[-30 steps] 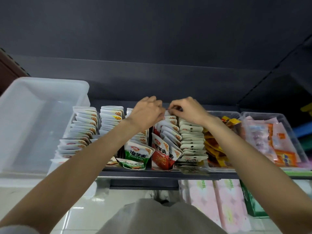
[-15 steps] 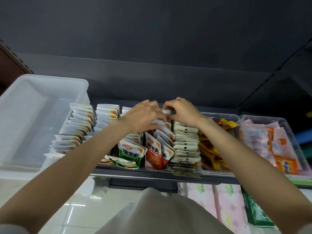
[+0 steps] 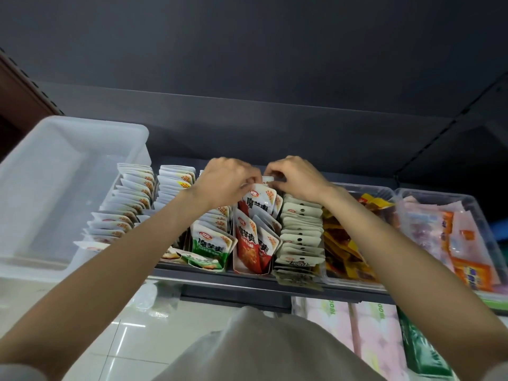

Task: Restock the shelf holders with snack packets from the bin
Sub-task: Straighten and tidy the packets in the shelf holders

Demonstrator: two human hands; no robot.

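Observation:
Rows of snack packets stand in card holders on a dark shelf. My left hand and my right hand meet at the back of the red-packet holder. Both pinch the top of an upright red and white packet, which is lifted and tilted forward over the row. More red packets stand in front of it. A green-packet row is just left; a row of white-topped packets is just right. The translucent white bin sits on the shelf's left end, its inside looking bare.
Two further white-packet rows stand beside the bin. Clear tubs with yellow packets and pink and orange packets fill the shelf's right side. Pink tissue packs lie on the shelf below. A dark shelf underside hangs overhead.
The red packet at the back of the row has been raised and tipped forward between both hands. The view has shifted slightly lower and to the right.

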